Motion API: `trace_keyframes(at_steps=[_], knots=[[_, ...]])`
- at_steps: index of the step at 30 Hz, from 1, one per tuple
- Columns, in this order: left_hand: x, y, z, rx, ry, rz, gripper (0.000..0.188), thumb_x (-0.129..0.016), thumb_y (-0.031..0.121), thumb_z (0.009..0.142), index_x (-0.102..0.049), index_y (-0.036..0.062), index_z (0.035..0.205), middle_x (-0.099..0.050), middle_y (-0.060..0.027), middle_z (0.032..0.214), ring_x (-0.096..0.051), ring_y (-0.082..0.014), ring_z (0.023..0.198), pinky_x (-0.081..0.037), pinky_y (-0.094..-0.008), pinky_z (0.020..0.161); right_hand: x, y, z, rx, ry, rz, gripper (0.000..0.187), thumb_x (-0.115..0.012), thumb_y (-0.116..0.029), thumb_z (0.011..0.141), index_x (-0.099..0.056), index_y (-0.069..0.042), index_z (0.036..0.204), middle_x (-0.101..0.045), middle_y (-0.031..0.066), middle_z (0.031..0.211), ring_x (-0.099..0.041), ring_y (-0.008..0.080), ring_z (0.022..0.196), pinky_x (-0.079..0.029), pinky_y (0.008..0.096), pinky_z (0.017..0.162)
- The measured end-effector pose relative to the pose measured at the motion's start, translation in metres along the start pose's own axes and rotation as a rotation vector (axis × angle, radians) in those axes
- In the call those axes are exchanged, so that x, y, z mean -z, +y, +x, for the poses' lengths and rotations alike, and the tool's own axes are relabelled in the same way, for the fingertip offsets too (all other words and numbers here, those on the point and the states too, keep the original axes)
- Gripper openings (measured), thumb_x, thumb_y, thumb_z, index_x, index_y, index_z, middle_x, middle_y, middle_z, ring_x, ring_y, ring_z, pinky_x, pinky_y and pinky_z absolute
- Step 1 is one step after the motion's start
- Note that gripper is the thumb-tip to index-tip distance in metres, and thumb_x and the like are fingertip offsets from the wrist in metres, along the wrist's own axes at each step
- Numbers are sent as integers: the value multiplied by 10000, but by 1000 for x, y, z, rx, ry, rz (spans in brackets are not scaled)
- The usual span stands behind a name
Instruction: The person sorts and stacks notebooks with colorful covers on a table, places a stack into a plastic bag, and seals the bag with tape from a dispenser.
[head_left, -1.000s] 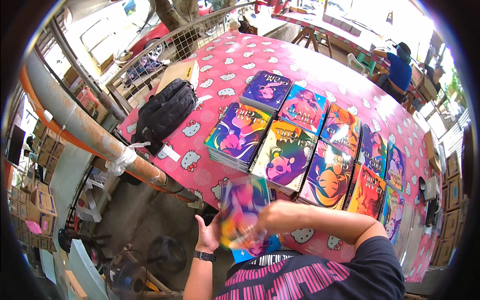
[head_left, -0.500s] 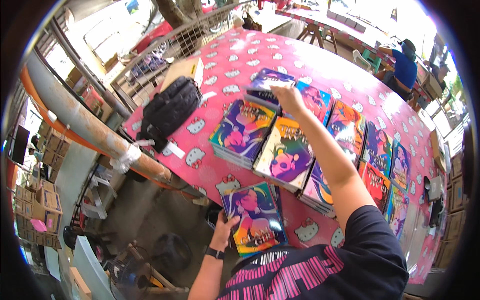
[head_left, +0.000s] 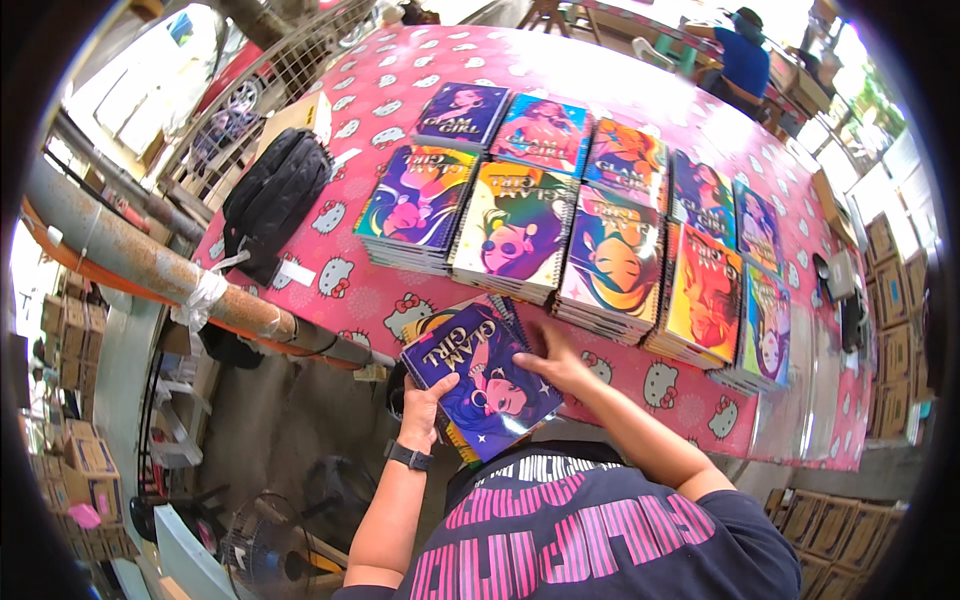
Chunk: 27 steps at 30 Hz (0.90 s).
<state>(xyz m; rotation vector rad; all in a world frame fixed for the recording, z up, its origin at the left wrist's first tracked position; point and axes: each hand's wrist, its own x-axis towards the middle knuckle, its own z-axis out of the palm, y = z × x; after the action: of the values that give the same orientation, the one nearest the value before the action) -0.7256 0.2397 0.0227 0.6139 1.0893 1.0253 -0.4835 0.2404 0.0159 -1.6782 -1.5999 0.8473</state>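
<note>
In front of my body, at the near table edge, a small stack of spiral notebooks is held at a tilt. On top lies a dark purple notebook [head_left: 488, 392] with a drawn figure on its cover. My left hand [head_left: 424, 412] grips the stack's left side, thumb on the cover. At the far right side, my right hand [head_left: 558, 360] holds the purple notebook with its thumb on top; its other fingers are partly hidden. Beyond stand two rows of notebook stacks, among them a white-covered stack [head_left: 513, 228] and a dark purple one [head_left: 462, 112] at the far left.
A pink patterned cloth [head_left: 345, 205] covers the table. A black bag [head_left: 275, 195] lies at its left, near a rusty pipe [head_left: 130, 255]. A fan [head_left: 265, 550] stands low at left. Cartons [head_left: 835, 525] are piled at right. Another person [head_left: 742, 58] sits far off.
My right hand has come back from the far left stack to the held notebooks. A purple notebook now covers the one that was on top. The view has shifted.
</note>
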Motion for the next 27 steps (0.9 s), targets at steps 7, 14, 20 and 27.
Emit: trace_keyframes(at_steps=[7, 14, 20, 27], knots=[[-26, 36, -68, -168, -216, -78, 652, -755, 57, 604, -510, 15, 1207, -605, -56, 1063, -582, -176, 1005, -470, -325, 898, 2, -27, -27, -170, -407, 1163, 1174, -847, -355, 596, -119, -5, 1449, -267, 166, 1452, -263, 288, 1341, -220, 387, 1107], [-60, 65, -53, -566, -598, 280, 773, -832, 14, 583, -384, 70, 1210, -521, -85, 1170, -508, -164, 1086, -434, -324, 913, 86, -66, -58, 202, 59, 1067, 1214, -858, 0, 483, -110, -98, 1434, -336, 101, 1365, -328, 239, 1279, -266, 384, 1075], [-87, 6, 29, -551, -637, 179, 900, -835, -3, 568, -299, 80, 1287, -504, -83, 1135, -499, -194, 1091, -428, -344, 928, 80, -12, -55, 216, 213, 840, 1082, -857, -50, 540, -233, -87, 1423, -344, 103, 1365, -340, 217, 1276, -282, 356, 1067], [-90, -13, 32, -610, -624, 225, 1083, -839, 13, 557, -160, 50, 1399, -454, -97, 1207, -467, -218, 1125, -409, -364, 967, 73, -13, -60, 253, 367, 621, 979, -870, -121, 568, -298, -54, 1360, -465, 85, 1241, -430, 194, 1185, -340, 338, 1016]])
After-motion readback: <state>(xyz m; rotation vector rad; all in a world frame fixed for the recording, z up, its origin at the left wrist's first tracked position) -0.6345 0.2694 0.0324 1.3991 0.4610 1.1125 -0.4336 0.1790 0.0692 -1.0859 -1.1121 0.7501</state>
